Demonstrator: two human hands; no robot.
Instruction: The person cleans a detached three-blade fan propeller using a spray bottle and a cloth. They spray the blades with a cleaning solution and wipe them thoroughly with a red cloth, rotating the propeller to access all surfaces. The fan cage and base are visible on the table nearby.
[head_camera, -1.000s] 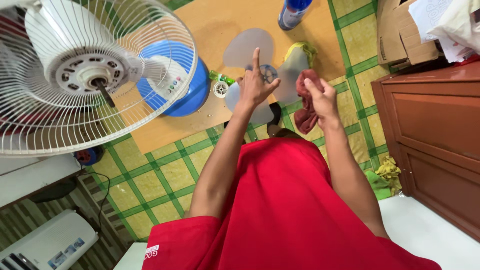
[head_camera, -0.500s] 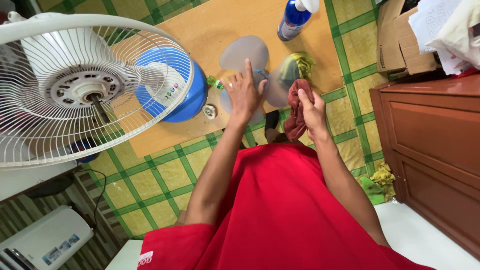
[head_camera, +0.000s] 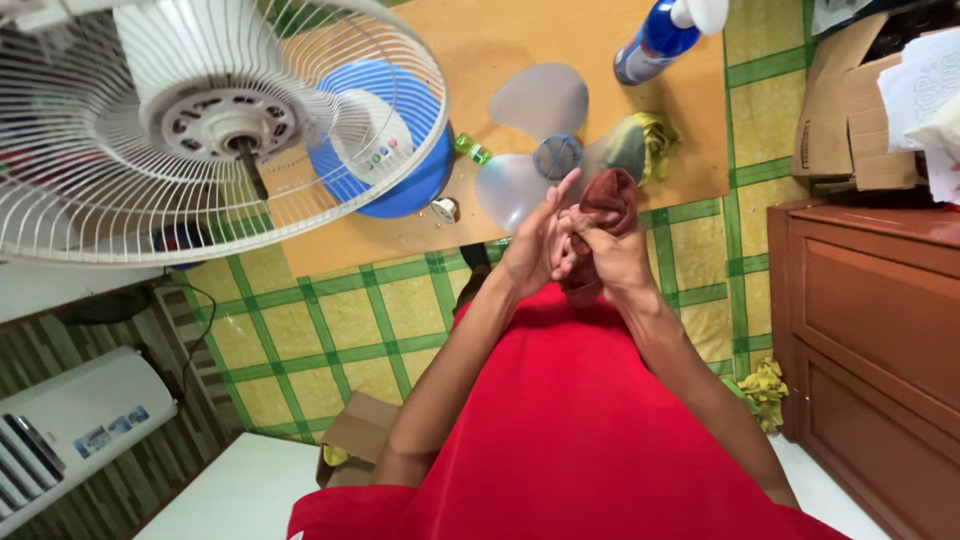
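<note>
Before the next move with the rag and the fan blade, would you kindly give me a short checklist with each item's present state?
1. Dark red rag gripped in right hand: ok.
2. Left hand free of other things: ok, it only meets the rag and the right hand.
3. Translucent fan blade lying flat on the board: ok.
4. Spray bottle upright: not ok, it lies tilted.
5. Fan blade wiped clean: cannot tell.

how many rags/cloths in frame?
3. A dark red cloth gripped in the right hand; a yellow-green rag on the board by the detached fan blade; another on the floor beside the wooden cabinet. More may be hidden.
</note>
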